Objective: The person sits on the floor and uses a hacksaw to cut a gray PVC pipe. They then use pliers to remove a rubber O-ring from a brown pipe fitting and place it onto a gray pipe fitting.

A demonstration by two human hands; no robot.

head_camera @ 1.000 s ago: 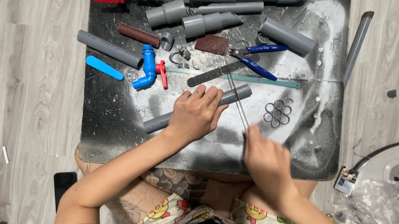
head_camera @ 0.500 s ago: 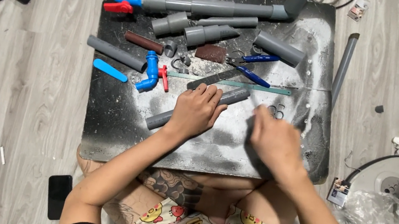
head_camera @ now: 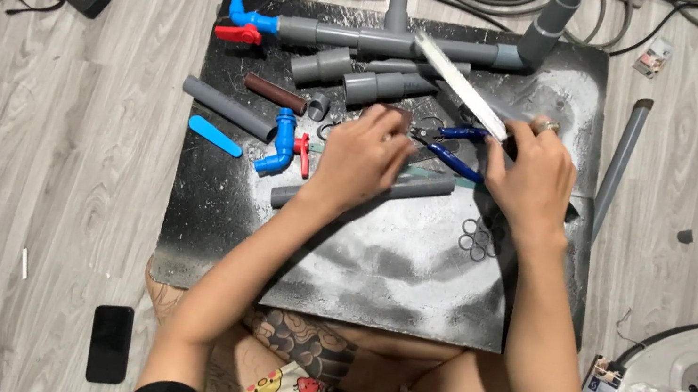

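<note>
Nearest the body, the left hand (head_camera: 363,155) presses palm-down on a grey pipe (head_camera: 422,188) lying across the black mat (head_camera: 218,230), long axis running near-left to far-right. Just right of it, the right hand (head_camera: 532,176) is clamped on a flat pale blade (head_camera: 459,84), which angles up and far-left over the pipe fittings (head_camera: 360,78).

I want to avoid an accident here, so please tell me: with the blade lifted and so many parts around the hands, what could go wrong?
1. The right hand holds the saw blade raised over the board; it could probably slip towards the left hand.
2. The left hand rests on the grey pipe, which is round and may roll.
3. The black rings lie loose near the right wrist and could be swept off.
</note>
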